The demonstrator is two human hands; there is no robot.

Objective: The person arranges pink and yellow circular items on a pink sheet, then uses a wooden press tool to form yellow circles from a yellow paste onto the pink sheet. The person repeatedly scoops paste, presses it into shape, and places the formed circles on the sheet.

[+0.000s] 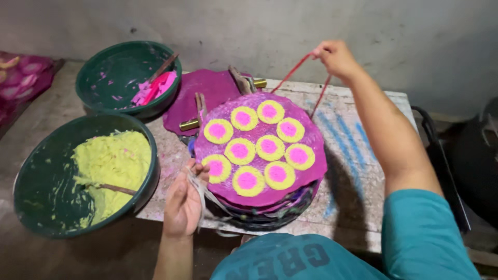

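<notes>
Nine yellow-and-pink discs (258, 148) already fill the top tray (311, 136) mid-worktop; your right hand (335, 57) pinches the red cord (293, 71), left hand (182, 199) grips pale string (199, 187), lifting not yet begun.

Teal short-sleeved shirt — dark lettering

- A low stone slab (358, 197) carries the lot, its pale top chalked with blue streaks on the right and dusted with pink powder on the left.
- Sitting on it near the middle, a stack of round trays (270, 210), the top one magenta.
- Behind the stack, a magenta round sheet (212, 91) lies flat, brass-tipped tools (193, 123) resting on it.
- At the far left corner, a green bowl with pink paste (128, 78).
- At the near left edge, a green bowl of yellow paste (85, 173), touching the slab's edge.
</notes>
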